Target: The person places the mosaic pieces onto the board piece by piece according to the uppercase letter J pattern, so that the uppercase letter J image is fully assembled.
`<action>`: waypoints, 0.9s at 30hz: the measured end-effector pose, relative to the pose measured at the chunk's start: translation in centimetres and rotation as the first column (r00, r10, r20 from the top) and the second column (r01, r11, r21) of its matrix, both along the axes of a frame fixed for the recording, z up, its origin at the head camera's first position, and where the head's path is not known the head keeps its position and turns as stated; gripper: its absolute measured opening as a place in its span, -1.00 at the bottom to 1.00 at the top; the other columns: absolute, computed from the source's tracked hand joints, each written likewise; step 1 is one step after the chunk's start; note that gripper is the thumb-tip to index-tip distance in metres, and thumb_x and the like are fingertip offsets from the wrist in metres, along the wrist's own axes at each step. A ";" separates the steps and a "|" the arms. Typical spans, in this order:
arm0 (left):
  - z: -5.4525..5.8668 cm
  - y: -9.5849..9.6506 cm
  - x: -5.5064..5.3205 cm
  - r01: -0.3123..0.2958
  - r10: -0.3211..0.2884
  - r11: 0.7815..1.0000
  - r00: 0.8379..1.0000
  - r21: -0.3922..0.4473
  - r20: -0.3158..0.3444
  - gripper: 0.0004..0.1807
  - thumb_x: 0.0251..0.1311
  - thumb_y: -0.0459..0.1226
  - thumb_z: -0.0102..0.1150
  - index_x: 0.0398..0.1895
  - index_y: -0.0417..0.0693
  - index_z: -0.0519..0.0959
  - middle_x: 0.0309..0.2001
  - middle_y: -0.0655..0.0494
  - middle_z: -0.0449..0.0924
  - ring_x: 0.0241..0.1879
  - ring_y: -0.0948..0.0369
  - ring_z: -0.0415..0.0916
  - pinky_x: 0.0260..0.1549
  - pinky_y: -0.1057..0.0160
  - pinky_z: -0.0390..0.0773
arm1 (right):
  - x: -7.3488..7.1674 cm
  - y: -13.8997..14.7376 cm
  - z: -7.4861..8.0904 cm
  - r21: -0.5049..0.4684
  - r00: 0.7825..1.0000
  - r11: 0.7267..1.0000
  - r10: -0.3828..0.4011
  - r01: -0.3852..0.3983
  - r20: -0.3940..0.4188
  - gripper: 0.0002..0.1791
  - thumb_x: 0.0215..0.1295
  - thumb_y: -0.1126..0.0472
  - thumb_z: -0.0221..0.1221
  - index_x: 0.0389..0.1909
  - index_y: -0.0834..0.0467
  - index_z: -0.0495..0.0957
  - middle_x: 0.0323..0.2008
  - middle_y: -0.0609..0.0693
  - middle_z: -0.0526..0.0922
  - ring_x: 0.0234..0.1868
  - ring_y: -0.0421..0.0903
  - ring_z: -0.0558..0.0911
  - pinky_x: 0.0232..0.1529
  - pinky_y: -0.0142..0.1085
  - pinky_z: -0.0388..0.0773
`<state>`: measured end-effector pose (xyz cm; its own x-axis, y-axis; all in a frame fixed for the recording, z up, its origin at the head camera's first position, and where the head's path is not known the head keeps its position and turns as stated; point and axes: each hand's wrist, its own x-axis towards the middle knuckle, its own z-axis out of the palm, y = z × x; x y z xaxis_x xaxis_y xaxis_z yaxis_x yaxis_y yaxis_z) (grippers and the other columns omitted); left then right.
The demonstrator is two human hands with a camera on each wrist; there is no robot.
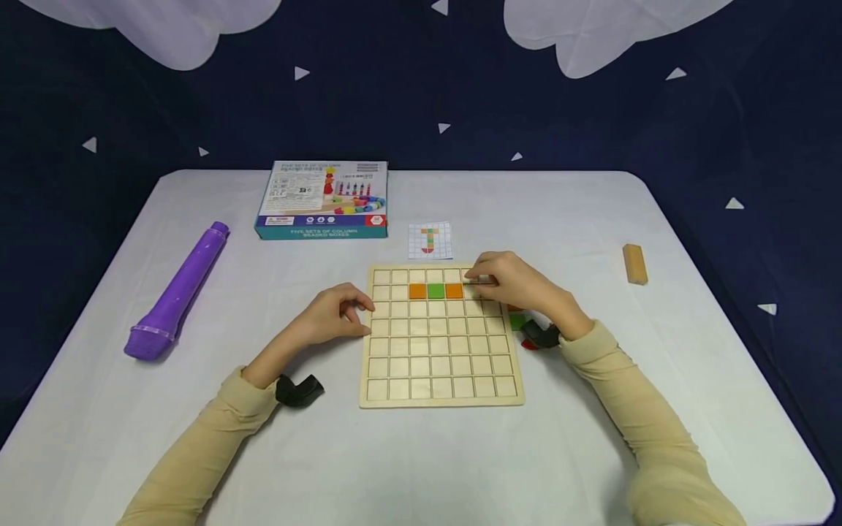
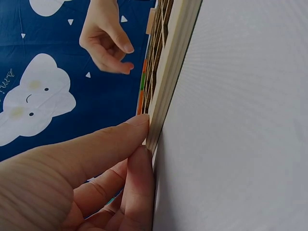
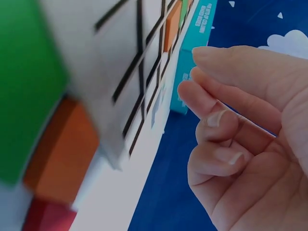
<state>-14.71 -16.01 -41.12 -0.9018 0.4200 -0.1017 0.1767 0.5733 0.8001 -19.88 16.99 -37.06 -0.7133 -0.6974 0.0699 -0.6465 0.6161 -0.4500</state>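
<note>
A wooden grid board (image 1: 442, 347) lies flat on the table. Three square tiles sit side by side in its second row from the far edge: an orange tile (image 1: 417, 291), a green tile (image 1: 435, 291) and another orange tile (image 1: 454, 291). My left hand (image 1: 329, 314) touches the board's left edge with thumb and fingertips, and the left wrist view shows them against the side. Over the far right part of the board is my right hand (image 1: 516, 281), its fingers loosely bent. Nothing shows between its fingertips in the right wrist view.
Loose pieces, among them a green one (image 1: 517, 321) and a red one (image 1: 528, 344), lie right of the board, partly hidden. Beyond it is a pattern card (image 1: 430, 241). A beaded-toy box (image 1: 322, 201), a purple microphone-shaped object (image 1: 177, 292) and a wooden block (image 1: 634, 264) stand farther out.
</note>
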 end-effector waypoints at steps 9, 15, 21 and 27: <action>0.1 0.0 0.0 -0.009 0.009 1.000 1.000 -0.001 -0.002 -0.64 -0.09 -0.35 0.40 -0.16 -0.21 0.58 -0.19 -0.11 0.52 -0.48 0.32 0.46 -0.44 0.41 0.39 | 0.7 2.0 0.1 0.019 0.999 0.999 -0.032 0.032 -0.008 -0.78 0.14 0.31 0.25 -0.17 0.25 0.66 -0.26 0.09 0.67 -0.56 -0.24 0.35 -0.48 -0.43 0.33; 0.2 0.0 0.0 -0.005 0.005 1.000 1.000 -0.003 0.002 -0.64 -0.08 -0.34 0.40 -0.16 -0.22 0.58 -0.18 -0.12 0.52 -0.47 0.29 0.47 -0.44 0.40 0.39 | 1.0 3.2 0.1 0.034 0.997 0.997 -0.074 0.074 -0.011 -0.79 0.14 0.34 0.23 -0.18 0.23 0.67 -0.25 0.07 0.68 -0.54 -0.24 0.35 -0.46 -0.44 0.33; 0.2 0.0 0.0 -0.004 0.004 1.000 1.000 -0.004 0.005 -0.64 -0.08 -0.34 0.40 -0.16 -0.21 0.58 -0.18 -0.11 0.51 -0.47 0.29 0.47 -0.44 0.41 0.39 | 1.2 4.3 -0.3 0.048 0.997 0.996 -0.073 0.074 -0.024 -0.78 0.13 0.34 0.24 -0.17 0.23 0.67 -0.24 0.07 0.68 -0.53 -0.24 0.36 -0.45 -0.44 0.35; 0.2 0.0 0.0 -0.004 0.004 1.000 1.000 -0.005 0.004 -0.64 -0.08 -0.34 0.40 -0.16 -0.21 0.58 -0.18 -0.11 0.51 -0.47 0.30 0.47 -0.43 0.41 0.40 | 1.5 5.0 -0.5 0.054 0.996 0.995 -0.087 0.089 -0.031 -0.78 0.10 0.35 0.27 -0.19 0.26 0.67 -0.28 0.07 0.68 -0.52 -0.24 0.36 -0.47 -0.45 0.34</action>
<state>-14.66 -16.02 -40.97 -0.9030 0.4160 -0.1072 0.1714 0.5777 0.7981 -18.41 22.02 -37.55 -0.7704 -0.6352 0.0544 -0.6006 0.6947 -0.3958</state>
